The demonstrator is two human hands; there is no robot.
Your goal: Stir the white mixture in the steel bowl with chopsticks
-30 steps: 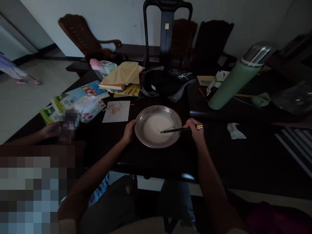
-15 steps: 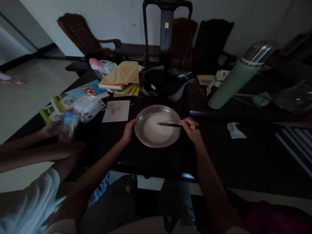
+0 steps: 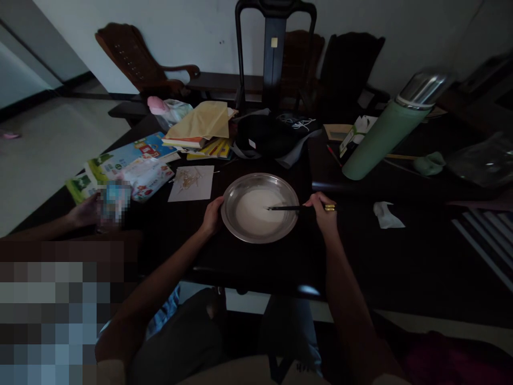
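Note:
A round metal basin [image 3: 289,227] stands on the dark table in front of me, with a pale, milky mixture [image 3: 256,213] in its bottom. My left hand [image 3: 213,215] grips the basin's left rim. In my right hand [image 3: 323,209], at the right rim, is a pair of black chopsticks [image 3: 286,208] with gold-banded ends. They lie nearly level across the rim, and their tips reach the mixture near the basin's middle.
Left of the basin lies white paper [image 3: 202,190] with thin sticks. Behind are books [image 3: 196,141] and a black bag [image 3: 264,133]. A green thermos [image 3: 385,139] stands right, near a crumpled tissue [image 3: 388,215]. Another person's hand [image 3: 85,212] holds a blurred object at left.
My right hand has shifted right with the chopsticks, and their tips have moved slightly right in the mixture. My left hand and the basin have stayed put.

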